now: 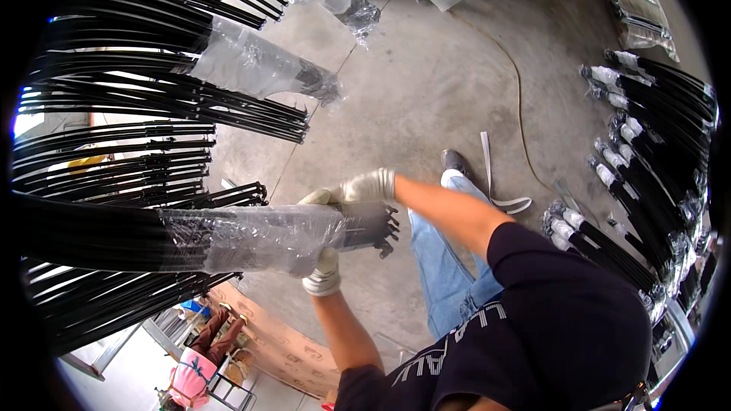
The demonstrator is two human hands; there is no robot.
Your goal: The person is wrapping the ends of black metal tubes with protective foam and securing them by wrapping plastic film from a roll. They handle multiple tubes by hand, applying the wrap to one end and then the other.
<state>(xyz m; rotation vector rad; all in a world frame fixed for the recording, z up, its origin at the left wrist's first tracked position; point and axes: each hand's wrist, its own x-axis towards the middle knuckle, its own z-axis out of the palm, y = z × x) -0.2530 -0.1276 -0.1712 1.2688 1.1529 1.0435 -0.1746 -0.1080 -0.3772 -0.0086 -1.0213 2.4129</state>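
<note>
A thick bundle of long black rods stretches in from the left, its near end wound in clear plastic wrap. Dark, uneven rod tips stick out at the right end of the wrap. My right hand, in a pale work glove, grips the bundle's upper edge close to those tips. Gloved the same way, my left hand holds the lower edge opposite, its fingers partly hidden under the wrap. Both hands are closed on the wrapped end.
Racked black rods fill the left side, one group above sleeved in plastic. Wrapped bundles line the right. A cable and white strap lie on the concrete floor. Another person in pink is at lower left.
</note>
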